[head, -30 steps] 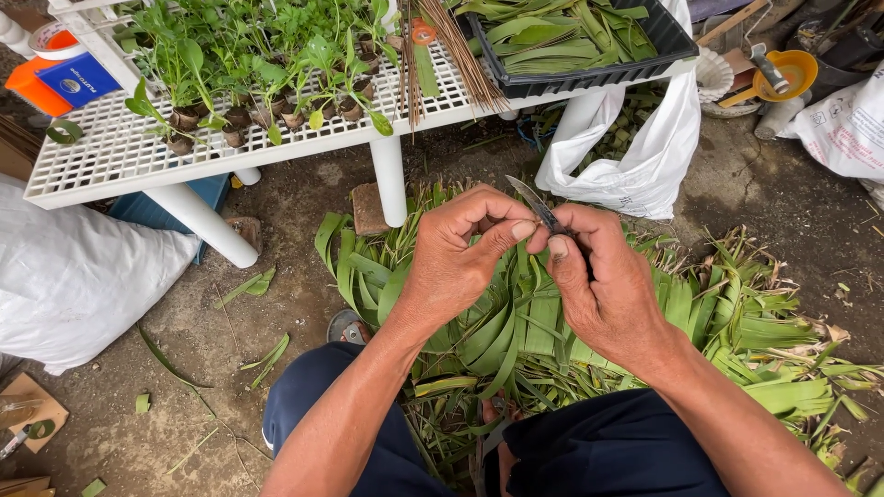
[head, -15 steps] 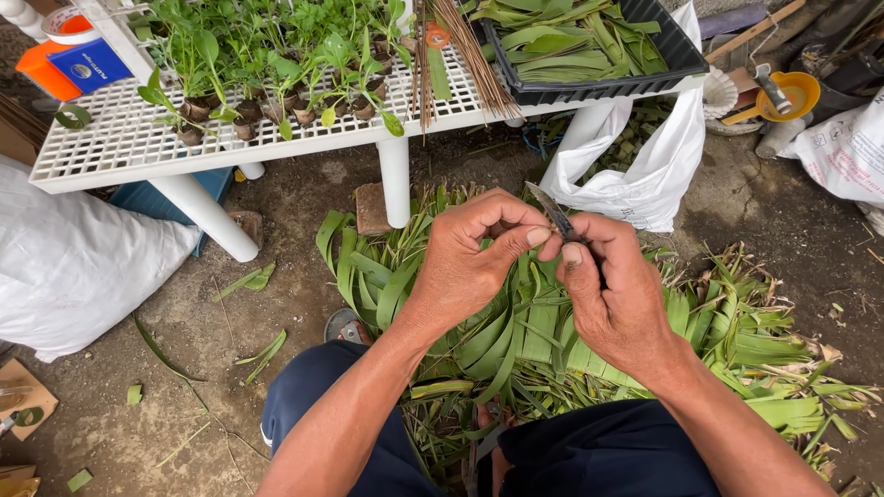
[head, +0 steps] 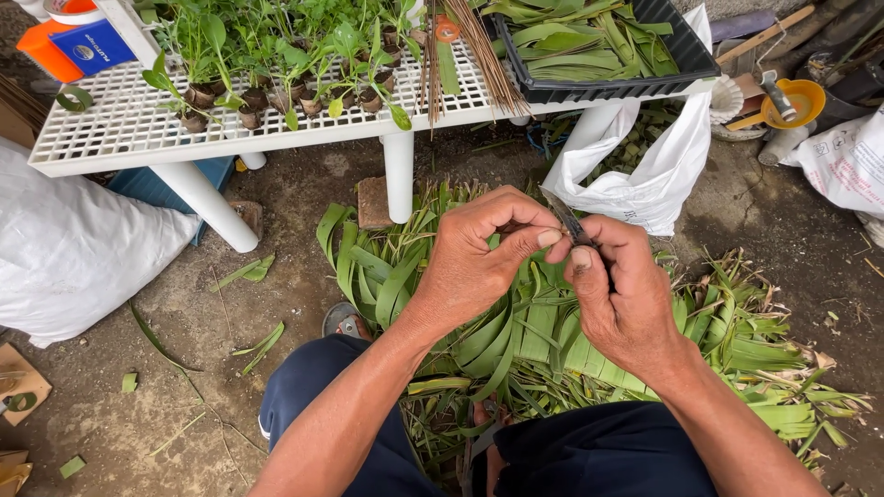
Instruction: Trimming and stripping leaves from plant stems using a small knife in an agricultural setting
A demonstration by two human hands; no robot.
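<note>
Head view: thin dark blade between both hands, tip up-left.

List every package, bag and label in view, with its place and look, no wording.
Box: top left, beside the white table; orange with a blue label.
White plastic bag: hanging below the black tray, soft and crumpled.
White sack: left, on the ground.
Printed white sack: right edge.

Soft, even daylight fills the scene; shadows are faint and diffuse, with no glare. Focus is sharp throughout, though wide-angle distortion bends the edges.
</note>
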